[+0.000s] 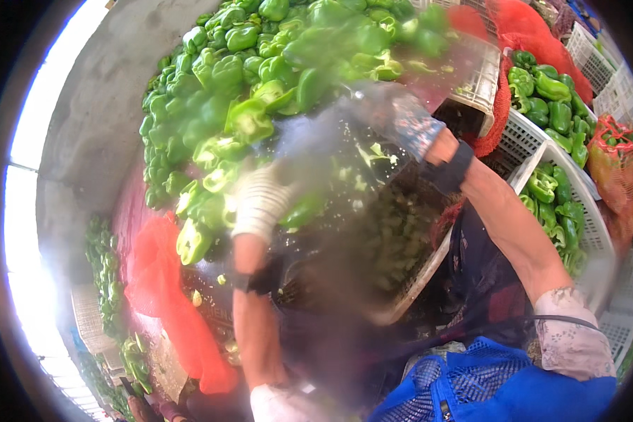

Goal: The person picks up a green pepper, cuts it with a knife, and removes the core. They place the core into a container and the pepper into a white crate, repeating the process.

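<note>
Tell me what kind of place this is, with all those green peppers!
It looks like a produce shed or a vegetable market's back area, though I can't be sure which. The clues are the big heap of green peppers, the white plastic crates with more peppers inside, and the red netting.

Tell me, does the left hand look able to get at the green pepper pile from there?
Probably yes: the left hand is at the near edge of the pile, with cut peppers close beside it and nothing visible blocking the way. Blur hides whether it touches any.
</note>
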Demonstrator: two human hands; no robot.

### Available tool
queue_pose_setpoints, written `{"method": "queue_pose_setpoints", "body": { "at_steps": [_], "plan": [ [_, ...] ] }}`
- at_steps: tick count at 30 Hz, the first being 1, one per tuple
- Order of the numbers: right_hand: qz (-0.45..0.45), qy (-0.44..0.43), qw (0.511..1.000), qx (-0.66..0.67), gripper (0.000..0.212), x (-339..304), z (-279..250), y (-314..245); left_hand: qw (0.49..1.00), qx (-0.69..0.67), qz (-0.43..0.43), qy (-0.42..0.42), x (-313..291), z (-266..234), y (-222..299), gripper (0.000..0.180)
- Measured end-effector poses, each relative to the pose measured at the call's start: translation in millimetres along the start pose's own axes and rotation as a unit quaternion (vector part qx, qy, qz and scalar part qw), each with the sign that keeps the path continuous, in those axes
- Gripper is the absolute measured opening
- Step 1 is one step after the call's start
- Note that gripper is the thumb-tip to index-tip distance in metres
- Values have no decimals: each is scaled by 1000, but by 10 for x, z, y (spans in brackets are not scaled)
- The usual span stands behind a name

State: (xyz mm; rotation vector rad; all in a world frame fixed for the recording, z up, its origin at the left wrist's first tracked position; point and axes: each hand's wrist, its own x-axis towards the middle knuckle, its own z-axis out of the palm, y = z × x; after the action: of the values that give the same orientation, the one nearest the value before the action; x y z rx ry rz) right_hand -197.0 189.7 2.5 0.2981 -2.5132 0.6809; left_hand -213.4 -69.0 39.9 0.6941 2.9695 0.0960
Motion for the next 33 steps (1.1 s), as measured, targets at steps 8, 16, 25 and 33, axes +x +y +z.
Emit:
{"method": "queue_pose_setpoints", "body": {
  "at_steps": [8,16,25,33],
  "plan": [
    [-15,-158,985,72,40,-121,-226,-231,976,-78,-30,201,1067,-330,-703,49],
    [48,1,999,7,16,1025,-69,489,977,-209,-12,47,2039,105,-806,81],
    [18,-155,988,21,9,698,120,-41,967,-255,29,-6,1432,46,-876,63],
    [-25,-122,992,24,17,-84,125,-249,993,-109,33,-20,769,9,-722,59]
  ]
}}
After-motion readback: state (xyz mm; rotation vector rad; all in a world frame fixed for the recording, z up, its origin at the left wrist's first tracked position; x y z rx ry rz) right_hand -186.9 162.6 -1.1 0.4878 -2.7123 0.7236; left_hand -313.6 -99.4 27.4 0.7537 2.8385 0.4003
